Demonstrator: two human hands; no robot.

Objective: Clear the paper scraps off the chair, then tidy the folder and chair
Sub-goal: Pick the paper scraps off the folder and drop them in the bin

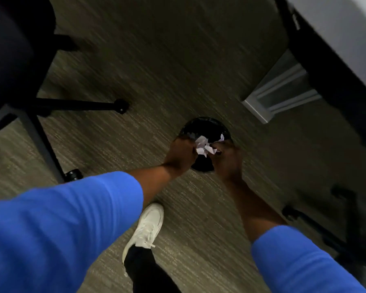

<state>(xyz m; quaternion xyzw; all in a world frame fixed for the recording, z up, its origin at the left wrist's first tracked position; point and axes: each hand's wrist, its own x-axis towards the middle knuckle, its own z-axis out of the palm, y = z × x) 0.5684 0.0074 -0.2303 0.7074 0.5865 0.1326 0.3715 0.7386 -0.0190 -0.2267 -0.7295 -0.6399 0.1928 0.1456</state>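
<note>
Crumpled white paper scraps (203, 145) are bunched between my two hands, right over the mouth of a round black bin (205, 127) lined with a dark bag. My left hand (181, 154) is closed on the scraps from the left. My right hand (226, 157) pinches them from the right, with one more scrap (221, 137) sticking up by its fingers. Both arms wear blue sleeves. A dark office chair (11, 60) fills the upper left; its seat top and the folder are out of view.
The chair's black wheeled legs (120, 105) spread over the grey carpet at left. A white desk (347, 28) with a pale metal leg (281, 89) stands at upper right. Another chair base (317, 220) lies at lower right. My white shoe (145, 227) is below the bin.
</note>
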